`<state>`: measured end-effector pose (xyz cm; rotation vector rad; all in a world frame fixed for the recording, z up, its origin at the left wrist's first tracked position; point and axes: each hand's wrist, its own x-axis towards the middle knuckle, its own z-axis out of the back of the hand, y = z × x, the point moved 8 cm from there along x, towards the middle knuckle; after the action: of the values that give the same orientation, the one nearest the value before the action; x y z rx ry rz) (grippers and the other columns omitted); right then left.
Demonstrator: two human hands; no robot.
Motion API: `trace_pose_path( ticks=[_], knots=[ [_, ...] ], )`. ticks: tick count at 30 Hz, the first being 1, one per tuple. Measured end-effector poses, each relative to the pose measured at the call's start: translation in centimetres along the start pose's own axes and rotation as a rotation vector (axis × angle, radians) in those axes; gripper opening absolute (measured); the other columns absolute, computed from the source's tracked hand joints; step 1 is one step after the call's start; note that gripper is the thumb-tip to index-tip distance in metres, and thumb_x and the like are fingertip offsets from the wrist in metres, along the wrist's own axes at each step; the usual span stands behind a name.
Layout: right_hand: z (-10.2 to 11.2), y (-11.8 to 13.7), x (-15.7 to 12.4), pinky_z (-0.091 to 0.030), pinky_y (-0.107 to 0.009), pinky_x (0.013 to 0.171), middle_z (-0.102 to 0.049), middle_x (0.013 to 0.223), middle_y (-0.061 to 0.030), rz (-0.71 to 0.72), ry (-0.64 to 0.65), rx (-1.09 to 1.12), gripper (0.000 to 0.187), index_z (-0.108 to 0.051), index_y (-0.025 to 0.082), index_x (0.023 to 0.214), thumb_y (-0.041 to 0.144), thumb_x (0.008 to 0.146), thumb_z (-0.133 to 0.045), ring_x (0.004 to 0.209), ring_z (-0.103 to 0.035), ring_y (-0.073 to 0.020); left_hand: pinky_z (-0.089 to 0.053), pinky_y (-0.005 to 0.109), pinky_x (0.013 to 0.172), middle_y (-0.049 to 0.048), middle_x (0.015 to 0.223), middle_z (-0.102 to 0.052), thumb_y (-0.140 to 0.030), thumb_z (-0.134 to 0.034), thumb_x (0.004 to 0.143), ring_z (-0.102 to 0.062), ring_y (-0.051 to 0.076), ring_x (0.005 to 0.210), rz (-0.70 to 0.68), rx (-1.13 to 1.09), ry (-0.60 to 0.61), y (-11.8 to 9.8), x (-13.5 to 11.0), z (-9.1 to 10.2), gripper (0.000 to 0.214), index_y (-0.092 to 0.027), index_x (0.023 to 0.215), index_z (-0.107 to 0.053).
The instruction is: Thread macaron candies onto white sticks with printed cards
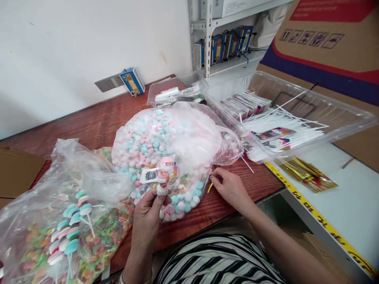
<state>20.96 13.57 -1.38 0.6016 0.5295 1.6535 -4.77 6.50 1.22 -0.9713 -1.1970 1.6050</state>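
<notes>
A person sits at a red-brown wooden counter (pixel 97 122), seen from above. The left hand (pixel 146 215) is raised, fingers pinched around the neck of a wrapped lollipop (pixel 160 174) in clear film with a barcode label, held upright in front of a large clear bag of pink, blue and white sweets (pixel 154 142). The right hand (pixel 232 190) rests near the counter's edge just right of that bag, fingertips pressed together on a short yellow twist tie (pixel 210 187). At the left lies another clear bag (pixel 59 185), holding multicoloured sweets and finished pastel lollipops. At the right, a clear plastic tray (pixel 349 114) holds white sticks and printed packets. Beside it lies a bundle of gold twist ties (pixel 306 174).
</notes>
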Motion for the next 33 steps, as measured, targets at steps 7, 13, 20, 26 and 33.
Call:
trace_pose_path(
  ticks=[7,13,20,26,33],
  knots=[
    [5.8,5.8,-3.7,-0.050,-0.028,0.073,-0.074,0.091,-0.0048,0.419,-0.491,-0.045,0.011,-0.063,0.021,0.100,0.018,0.091,-0.059,0.079,-0.069,-0.0178,-0.044,0.028,0.075,0.0043,0.086,-0.060,-0.011,-0.044,0.090,-0.056,0.017,0.082,-0.405,0.610,-0.008,-3.2,0.0,-2.4,0.023,-0.018,0.084,-0.065],
    [2.1,11.9,-3.8,-0.050,-0.040,0.079,-0.075,0.096,-0.0132,0.873,-0.418,-0.167,0.013,-0.063,0.014,0.101,0.011,0.093,-0.053,0.086,-0.069,-0.0233,-0.044,0.029,0.067,0.0045,0.078,-0.057,-0.006,-0.041,0.090,-0.054,0.019,0.074,-0.550,0.892,0.032,-3.8,-0.9,-5.6,0.029,-0.019,0.090,-0.066],
    [0.0,13.0,-4.8,-0.050,-0.044,0.083,-0.075,0.096,-0.0136,0.973,-0.399,-0.077,0.013,-0.065,0.011,0.095,0.007,0.093,-0.053,0.092,-0.068,-0.0251,-0.046,0.028,0.067,0.0034,0.078,-0.062,-0.014,-0.047,0.093,-0.058,0.017,0.073,-0.647,0.735,-0.111,-5.2,-1.4,-4.7,0.013,-0.018,0.093,-0.059],
    [-0.3,12.8,-4.6,-0.050,-0.047,0.085,-0.074,0.098,-0.0138,0.982,-0.390,-0.056,0.014,-0.066,0.012,0.097,0.006,0.091,-0.054,0.093,-0.066,-0.0262,-0.048,0.028,0.071,0.0054,0.085,-0.064,-0.010,-0.047,0.091,-0.060,0.017,0.078,-0.597,0.659,-0.099,-4.7,-1.3,-4.2,0.025,-0.019,0.108,-0.064],
    [-1.0,11.5,-2.8,-0.050,-0.031,0.063,-0.065,0.081,-0.0068,0.727,-0.353,0.179,0.017,-0.065,0.018,0.099,0.007,0.088,-0.057,0.074,-0.061,-0.0186,-0.045,0.025,0.068,0.0024,0.079,-0.067,-0.018,-0.063,0.082,-0.059,0.014,0.073,-0.106,-0.009,-0.139,-0.9,1.0,-3.1,0.008,-0.018,0.085,-0.070]
  ],
)
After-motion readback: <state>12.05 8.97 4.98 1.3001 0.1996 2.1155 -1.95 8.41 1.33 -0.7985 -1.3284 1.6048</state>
